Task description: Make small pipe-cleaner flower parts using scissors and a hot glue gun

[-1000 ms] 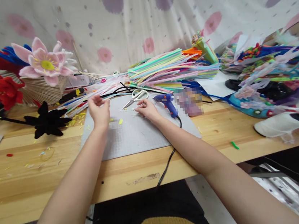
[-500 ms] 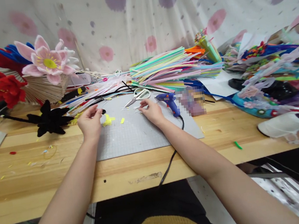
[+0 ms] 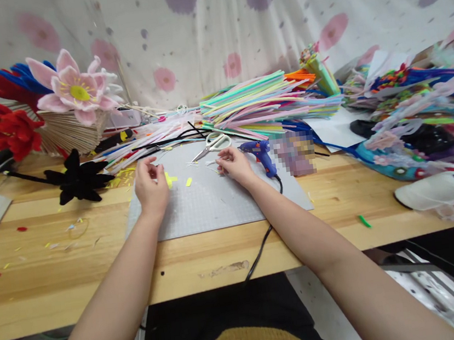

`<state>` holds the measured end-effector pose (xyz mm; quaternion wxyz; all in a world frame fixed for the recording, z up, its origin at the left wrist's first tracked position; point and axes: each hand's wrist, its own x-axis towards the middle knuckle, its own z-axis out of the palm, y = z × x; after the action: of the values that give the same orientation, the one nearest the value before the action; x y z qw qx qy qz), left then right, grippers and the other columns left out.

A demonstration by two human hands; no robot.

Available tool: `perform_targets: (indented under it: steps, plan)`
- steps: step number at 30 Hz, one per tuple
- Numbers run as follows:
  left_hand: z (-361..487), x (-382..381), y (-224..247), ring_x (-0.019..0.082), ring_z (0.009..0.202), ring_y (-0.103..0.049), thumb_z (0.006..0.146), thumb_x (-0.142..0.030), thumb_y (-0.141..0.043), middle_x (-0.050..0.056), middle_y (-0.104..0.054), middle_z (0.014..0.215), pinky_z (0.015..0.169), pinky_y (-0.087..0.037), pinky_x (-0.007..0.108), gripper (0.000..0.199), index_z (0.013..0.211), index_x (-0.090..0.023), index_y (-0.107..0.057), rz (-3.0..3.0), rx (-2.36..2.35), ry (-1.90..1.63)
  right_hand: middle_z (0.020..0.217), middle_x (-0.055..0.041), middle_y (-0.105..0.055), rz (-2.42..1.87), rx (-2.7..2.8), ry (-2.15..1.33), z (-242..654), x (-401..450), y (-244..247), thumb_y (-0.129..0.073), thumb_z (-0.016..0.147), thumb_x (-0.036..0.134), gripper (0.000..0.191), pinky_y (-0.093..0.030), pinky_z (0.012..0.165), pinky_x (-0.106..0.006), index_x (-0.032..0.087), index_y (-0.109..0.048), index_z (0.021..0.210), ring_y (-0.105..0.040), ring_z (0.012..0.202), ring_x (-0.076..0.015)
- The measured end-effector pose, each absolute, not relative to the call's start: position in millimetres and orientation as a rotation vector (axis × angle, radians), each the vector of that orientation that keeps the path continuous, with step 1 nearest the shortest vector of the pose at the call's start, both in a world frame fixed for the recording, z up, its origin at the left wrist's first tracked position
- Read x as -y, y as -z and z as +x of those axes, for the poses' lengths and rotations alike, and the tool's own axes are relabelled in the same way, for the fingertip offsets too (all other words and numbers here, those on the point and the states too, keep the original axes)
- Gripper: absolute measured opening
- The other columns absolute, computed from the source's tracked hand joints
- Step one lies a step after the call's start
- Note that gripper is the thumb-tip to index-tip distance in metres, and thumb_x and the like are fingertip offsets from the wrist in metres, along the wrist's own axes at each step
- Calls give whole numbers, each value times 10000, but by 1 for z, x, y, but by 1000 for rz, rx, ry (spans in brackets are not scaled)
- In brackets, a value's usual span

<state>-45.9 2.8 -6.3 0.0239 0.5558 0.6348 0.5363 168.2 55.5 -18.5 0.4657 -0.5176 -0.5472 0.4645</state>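
Note:
My left hand (image 3: 151, 187) is over the left part of the grey cutting mat (image 3: 215, 210), its fingers curled in. What they hold is mostly hidden; a dark spot shows between thumb and fingers. Beside it lie yellow scraps (image 3: 189, 182). My right hand (image 3: 233, 166) is near the mat's upper right, thumb and fingers pinched together. Thin white strands (image 3: 211, 163) are at its fingertips; whether they are gripped I cannot tell. White-handled scissors (image 3: 211, 144) lie just behind, blades toward the left. To the right of this hand rests a blue glue gun (image 3: 263, 157).
A black fuzzy flower (image 3: 77, 180) lies left of the mat. Behind are bundles of coloured pipe cleaners (image 3: 260, 100) and a pink fuzzy flower (image 3: 77, 92). At right stands a white spool (image 3: 436, 190). The glue gun's black cord (image 3: 259, 251) crosses the table's front edge.
My left hand has turned and moved right, covering part of the yellow scraps; the small black piece at its fingertips no longer shows clearly. My right hand's fingers have drawn closer together. The view shifted slightly.

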Motion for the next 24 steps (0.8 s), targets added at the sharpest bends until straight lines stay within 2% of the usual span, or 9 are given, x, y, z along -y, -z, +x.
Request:
perform_targets:
  steps: [3, 9, 13, 16, 19, 24]
  plan:
    - [-21, 3, 4, 124, 734, -536, 772, -232, -549, 17, -568, 847, 721, -444, 266, 288, 1054, -191, -507, 1880, -1826, -1528, 642, 52, -553, -1208, 1206, -1313, 164, -55, 16, -590, 698, 132, 131, -495, 542, -212, 191, -486, 749, -585, 553, -76]
    - [28, 0, 5, 165, 782, -593, 716, -308, -647, 22, -649, 904, 712, -432, 302, 475, 1140, -207, -459, 2002, -1745, -967, 632, 46, -578, -1123, 1120, -1396, 162, -47, 10, -610, 694, 111, 159, -523, 646, -218, 190, -488, 758, -612, 608, -77]
    - [36, -10, 4, 169, 824, -613, 800, -257, -554, 9, -673, 862, 729, -414, 300, 372, 1157, -228, -456, 1965, -1756, -905, 654, 42, -567, -1171, 1143, -1360, 163, -47, 10, -588, 710, 119, 147, -528, 690, -269, 199, -482, 772, -625, 651, -102]
    - [33, -16, 3, 183, 852, -612, 794, -211, -554, 6, -682, 862, 750, -406, 313, 369, 1153, -240, -474, 2025, -1792, -830, 687, 32, -569, -1231, 1165, -1191, 169, -55, 8, -571, 720, 145, 126, -514, 711, -284, 190, -478, 791, -613, 666, -105]
    - [29, -22, 3, 212, 915, -596, 768, -194, -586, 18, -688, 878, 797, -394, 338, 404, 1161, -239, -503, 2130, -1832, -722, 788, 1, -605, -1272, 1295, -863, 176, -60, 1, -549, 742, 195, 92, -491, 757, -277, 187, -497, 818, -599, 739, -109]
    - [23, -29, -2, 237, 988, -565, 713, -263, -659, 37, -694, 925, 854, -380, 358, 525, 1213, -206, -512, 2246, -1749, -611, 922, -46, -635, -1313, 1606, -539, 179, -63, -18, -460, 804, 212, 154, -458, 785, -262, 175, -533, 935, -592, 828, -129]
